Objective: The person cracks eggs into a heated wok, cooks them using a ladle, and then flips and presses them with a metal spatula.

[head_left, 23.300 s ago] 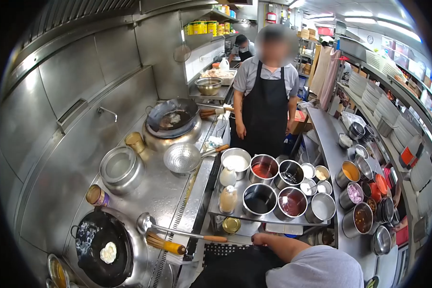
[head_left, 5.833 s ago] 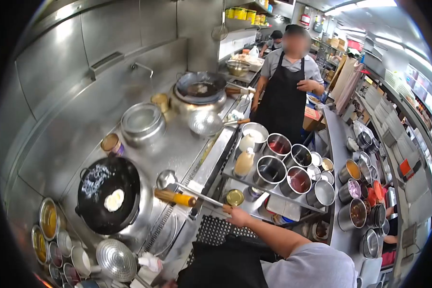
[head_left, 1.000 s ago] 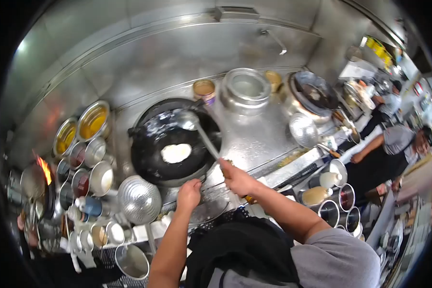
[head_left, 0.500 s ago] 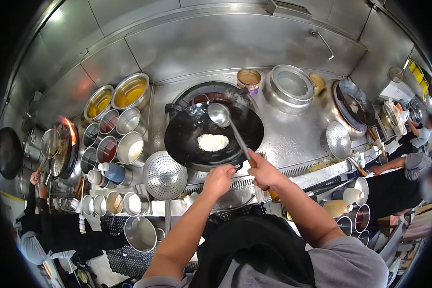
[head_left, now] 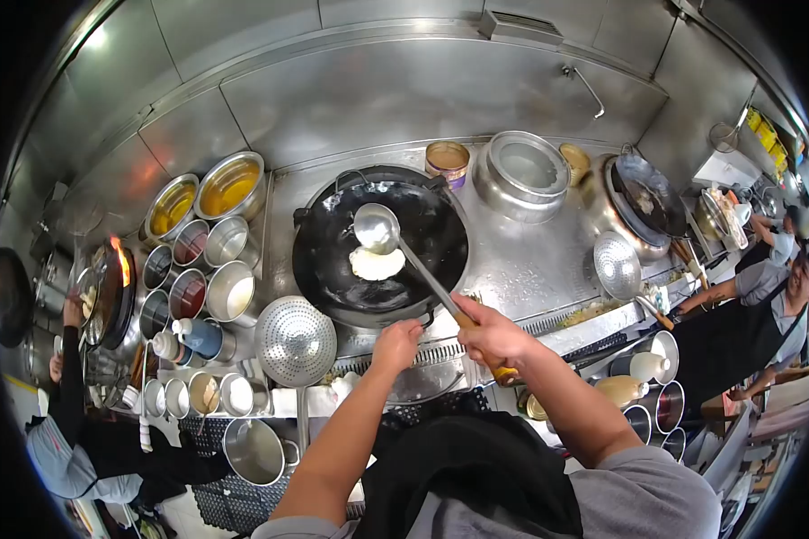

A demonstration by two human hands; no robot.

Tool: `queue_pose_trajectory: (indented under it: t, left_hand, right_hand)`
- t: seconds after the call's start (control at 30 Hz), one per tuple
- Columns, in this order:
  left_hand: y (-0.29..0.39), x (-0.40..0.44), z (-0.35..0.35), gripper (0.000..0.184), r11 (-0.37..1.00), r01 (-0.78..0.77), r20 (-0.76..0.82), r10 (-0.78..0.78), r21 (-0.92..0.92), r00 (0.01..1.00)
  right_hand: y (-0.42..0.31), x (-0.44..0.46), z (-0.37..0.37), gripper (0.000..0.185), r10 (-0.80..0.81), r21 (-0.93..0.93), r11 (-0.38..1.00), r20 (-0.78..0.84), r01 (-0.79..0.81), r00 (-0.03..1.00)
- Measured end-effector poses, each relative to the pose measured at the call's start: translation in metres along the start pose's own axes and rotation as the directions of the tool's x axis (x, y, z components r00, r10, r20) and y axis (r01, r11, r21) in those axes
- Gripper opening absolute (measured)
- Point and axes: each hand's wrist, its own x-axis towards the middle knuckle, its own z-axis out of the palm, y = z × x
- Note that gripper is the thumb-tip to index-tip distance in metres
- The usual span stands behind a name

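My right hand [head_left: 493,337] is wrapped round the wooden handle of a long steel ladle [head_left: 431,280]. Its round bowl hangs over the black wok [head_left: 333,289], just above a pale, soft white piece of food [head_left: 377,264] that looks like egg. At the wok's near rim, my left hand [head_left: 397,345] is closed by the small black loop handle, seemingly gripping it; the fingers partly hide the contact. Left of the wok rests a large perforated strainer [head_left: 295,341], its handle pointing toward me.
Bowls of yellow oil [head_left: 230,183] and several sauce pots [head_left: 231,289] stand left. Behind are a tin [head_left: 447,160] and a large steel pot [head_left: 523,171]. Another wok [head_left: 652,202] and strainer [head_left: 617,267] sit right. A co-worker [head_left: 99,449] is left by a flaming wok; others stand right.
The wok has swung from a tilt toward me to a flatter position on its burner. The ladle bowl has come down and left, closer to the white food. My hands have shifted slightly.
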Motion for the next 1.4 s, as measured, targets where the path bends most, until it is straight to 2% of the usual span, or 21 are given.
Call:
queue_pose_trajectory:
  t: [0.03, 0.13, 0.2, 0.27, 0.33, 0.4, 0.5, 0.67, 0.77, 0.87, 0.97, 1.0, 1.1, 1.23, 1.37, 1.4]
  left_hand:
    - [-0.007, -0.002, 0.005, 0.02, 1.0, -0.008, -0.005, 0.008, -0.003, 1.0]
    - [-0.012, -0.005, 0.012, 0.019, 0.999, -0.028, -0.088, 0.025, -0.042, 0.996]
    - [0.001, -0.007, 0.0, 0.021, 0.998, 0.018, -0.057, -0.021, -0.055, 0.998]
    - [0.009, -0.01, -0.007, 0.022, 0.997, 0.034, -0.045, -0.037, -0.065, 0.998]
    - [0.014, -0.012, -0.016, 0.022, 0.999, 0.016, -0.03, -0.017, -0.035, 0.999]
    - [0.025, -0.018, -0.028, 0.023, 1.0, -0.007, -0.02, 0.007, -0.015, 1.0]
    - [0.04, -0.025, -0.04, 0.024, 0.999, -0.036, -0.033, 0.035, -0.026, 0.999]
    - [0.057, -0.027, -0.057, 0.021, 1.0, 0.002, -0.03, -0.002, -0.011, 1.0]
    - [0.054, -0.027, -0.055, 0.022, 1.0, 0.019, -0.021, -0.019, 0.003, 1.0]
    - [0.057, -0.027, -0.056, 0.021, 0.998, 0.034, -0.007, -0.034, -0.044, 0.999]
    - [0.048, -0.025, -0.044, 0.021, 0.999, 0.038, 0.032, -0.036, -0.036, 0.999]
    - [0.041, -0.023, -0.036, 0.021, 0.999, 0.035, 0.048, -0.034, -0.021, 0.998]
    - [0.027, -0.021, -0.016, 0.021, 0.999, 0.045, 0.05, -0.045, -0.003, 0.998]
    - [0.007, -0.014, 0.003, 0.021, 0.999, 0.045, 0.01, -0.045, 0.005, 0.999]
    - [0.007, -0.005, 0.001, 0.021, 0.994, 0.107, 0.021, -0.107, -0.009, 0.994]
    - [0.007, -0.004, 0.0, 0.021, 0.993, 0.114, 0.032, -0.113, -0.011, 0.993]
  right_hand:
    - [0.003, -0.003, -0.003, 0.082, -0.028, -0.188, 0.982, -0.011, 0.026, 1.0]
    - [0.02, -0.012, -0.01, 0.081, -0.171, -0.528, 0.844, -0.097, 0.095, 0.98]
    - [-0.01, -0.022, 0.01, 0.082, -0.012, -0.553, 0.827, -0.195, -0.1, 0.981]
    - [0.004, -0.012, 0.01, 0.082, -0.139, -0.631, 0.775, -0.215, -0.029, 0.967]
    - [0.004, -0.009, 0.009, 0.08, -0.12, -0.639, 0.766, -0.237, -0.062, 0.964]
    - [0.017, 0.005, 0.0, 0.081, -0.262, -0.675, 0.735, -0.192, 0.067, 0.946]
    - [0.017, 0.008, -0.001, 0.081, -0.281, -0.611, 0.783, -0.182, 0.115, 0.942]
    - [0.004, 0.008, 0.009, 0.081, -0.149, -0.511, 0.859, -0.196, 0.028, 0.969]
    - [-0.012, 0.006, 0.025, 0.081, -0.009, -0.426, 0.901, -0.206, -0.082, 0.978]
    - [-0.009, 0.018, 0.036, 0.083, 0.012, -0.321, 0.944, -0.183, -0.072, 0.983]
    - [0.011, 0.042, 0.038, 0.086, 0.017, 0.015, 1.0, -0.126, -0.015, 0.992]
    - [0.007, 0.038, 0.041, 0.084, 0.035, 0.155, 0.988, -0.05, -0.027, 0.998]
    - [0.02, 0.048, 0.035, 0.085, 0.011, 0.45, 0.893, 0.039, -0.027, 0.999]
    - [0.029, 0.032, 0.026, 0.082, 0.002, 0.375, 0.926, 0.097, -0.039, 0.995]
    - [0.01, -0.003, 0.016, 0.083, -0.031, 0.1, 0.995, 0.055, 0.025, 0.998]
    - [0.007, -0.008, 0.017, 0.085, -0.058, 0.099, 0.994, 0.028, 0.055, 0.998]
